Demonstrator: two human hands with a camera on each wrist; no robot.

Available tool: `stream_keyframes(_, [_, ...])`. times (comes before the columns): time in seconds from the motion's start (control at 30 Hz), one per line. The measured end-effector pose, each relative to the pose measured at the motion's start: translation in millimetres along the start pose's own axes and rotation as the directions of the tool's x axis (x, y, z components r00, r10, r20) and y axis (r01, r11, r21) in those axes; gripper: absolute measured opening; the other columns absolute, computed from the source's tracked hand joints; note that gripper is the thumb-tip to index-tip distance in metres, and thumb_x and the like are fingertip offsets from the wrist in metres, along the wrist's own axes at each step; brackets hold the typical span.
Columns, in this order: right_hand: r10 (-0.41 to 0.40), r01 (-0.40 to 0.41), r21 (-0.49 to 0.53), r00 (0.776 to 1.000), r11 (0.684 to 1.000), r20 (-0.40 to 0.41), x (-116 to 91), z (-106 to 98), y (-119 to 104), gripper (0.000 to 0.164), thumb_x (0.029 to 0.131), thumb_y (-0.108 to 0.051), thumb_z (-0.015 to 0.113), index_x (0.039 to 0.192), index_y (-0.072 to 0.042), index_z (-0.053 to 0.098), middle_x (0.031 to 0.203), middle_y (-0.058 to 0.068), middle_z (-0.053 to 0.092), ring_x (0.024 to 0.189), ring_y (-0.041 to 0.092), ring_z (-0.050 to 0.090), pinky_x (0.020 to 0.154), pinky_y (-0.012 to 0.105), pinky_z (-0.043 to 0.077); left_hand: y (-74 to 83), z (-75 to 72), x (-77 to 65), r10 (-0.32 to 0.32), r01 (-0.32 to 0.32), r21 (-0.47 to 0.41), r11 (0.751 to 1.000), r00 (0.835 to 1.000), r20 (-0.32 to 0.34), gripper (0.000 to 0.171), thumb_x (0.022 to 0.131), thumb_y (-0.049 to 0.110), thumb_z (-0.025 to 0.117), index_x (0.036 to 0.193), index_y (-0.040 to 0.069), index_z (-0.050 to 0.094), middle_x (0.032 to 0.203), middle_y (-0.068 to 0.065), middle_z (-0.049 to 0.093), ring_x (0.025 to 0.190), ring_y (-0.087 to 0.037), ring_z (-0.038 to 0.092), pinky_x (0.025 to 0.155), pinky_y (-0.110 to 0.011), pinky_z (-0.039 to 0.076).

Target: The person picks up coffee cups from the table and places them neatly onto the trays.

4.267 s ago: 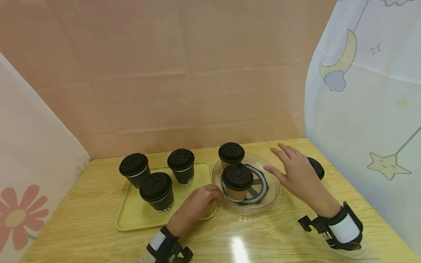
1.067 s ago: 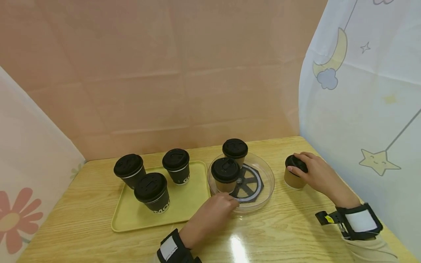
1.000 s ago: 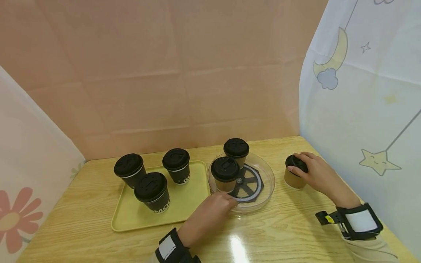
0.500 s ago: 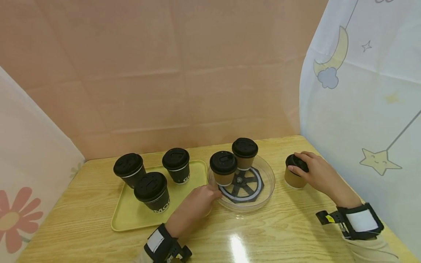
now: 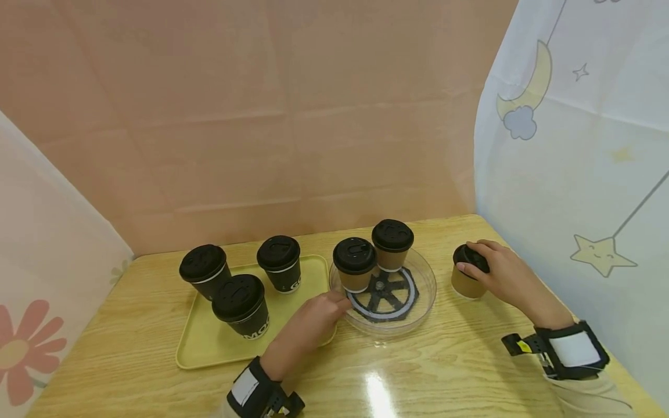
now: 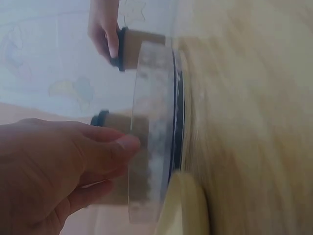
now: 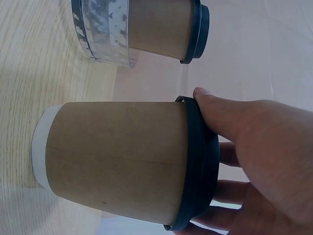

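Note:
My left hand [image 5: 321,316] pinches the near-left rim of a clear round turntable [image 5: 389,332]; in the left wrist view the thumb tip [image 6: 129,142] overlaps the rim. Two brown paper cups with black lids stand upright on it, the front-left cup [image 5: 355,280] and the back cup [image 5: 392,255]. A dark spoked base with a white ring shows through the clear floor. My right hand [image 5: 504,278] grips the black lid [image 7: 200,161] of another brown paper cup [image 7: 117,156], which stands on the table right of the turntable; fingers and thumb reach round the lid's edge.
Left of the turntable lies a yellow tray [image 5: 209,351] bearing three black cups with black lids, one of them a front cup [image 5: 245,313]. The wooden table [image 5: 418,383] meets cloth screens at the back and both sides.
The turntable has turned clockwise: its front cup went left and back, its rear cup right. My left hand has shifted left along the rim. My right hand stays on its cup.

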State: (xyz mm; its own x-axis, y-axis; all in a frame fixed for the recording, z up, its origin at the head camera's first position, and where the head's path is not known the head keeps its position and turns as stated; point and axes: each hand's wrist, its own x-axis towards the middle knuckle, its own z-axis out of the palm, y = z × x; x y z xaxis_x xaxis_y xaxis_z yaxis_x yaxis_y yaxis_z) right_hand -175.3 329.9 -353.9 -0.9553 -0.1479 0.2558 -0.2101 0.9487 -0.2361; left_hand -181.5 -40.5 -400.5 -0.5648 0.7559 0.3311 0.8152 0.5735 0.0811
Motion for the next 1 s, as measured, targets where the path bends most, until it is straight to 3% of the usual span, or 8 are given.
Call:
stream_keyframes(0.2, [-0.006,0.006,-0.011,1.0,1.0,-0.005,1,0,2,0.062,0.093,-0.034,0.066,0.132,0.011,0.052,0.13,0.04,0.049,0.115,0.059,0.049,0.092,0.067,0.044,30.1,2.5,12.2,0.099,-0.099,0.004,0.995,0.995,0.009,0.017,0.09,0.018,0.069,0.107,0.013,0.071,0.097,0.006,0.07,0.089,-0.006,0.065,0.078,-0.014,0.052])
stream_keyframes(0.43, [-0.007,0.007,-0.01,1.0,1.0,0.009,1,1,1,0.063,0.093,-0.035,0.065,0.133,0.011,0.051,0.13,0.04,0.049,0.115,0.059,0.049,0.091,0.067,0.044,52.3,12.6,22.7,0.172,-0.172,0.058,0.983,0.985,0.01,0.009,0.094,0.014,0.065,0.1,0.015,0.071,0.096,0.007,0.07,0.088,-0.004,0.063,0.078,-0.01,0.05])
stream_keyframes(0.7, [-0.002,0.002,-0.001,1.0,1.0,0.011,2,1,0,0.063,0.093,-0.036,0.065,0.133,0.011,0.052,0.131,0.04,0.049,0.116,0.059,0.048,0.093,0.068,0.043,55.5,16.5,25.2,0.127,-0.131,0.088,0.987,0.991,0.047,0.023,0.087,-0.001,0.066,0.103,0.014,0.072,0.099,0.006,0.072,0.088,-0.004,0.063,0.079,-0.011,0.051])
stream_keyframes(1.0, [-0.006,0.006,0.002,1.0,1.0,-0.001,1,0,0,0.062,0.093,-0.035,0.065,0.132,0.012,0.052,0.13,0.04,0.049,0.115,0.059,0.049,0.093,0.067,0.043,45.9,13.0,16.6,0.068,-0.071,0.06,0.996,0.996,0.052,0.025,0.086,-0.003,0.064,0.102,0.015,0.072,0.1,0.006,0.071,0.092,-0.005,0.065,0.082,-0.012,0.052])
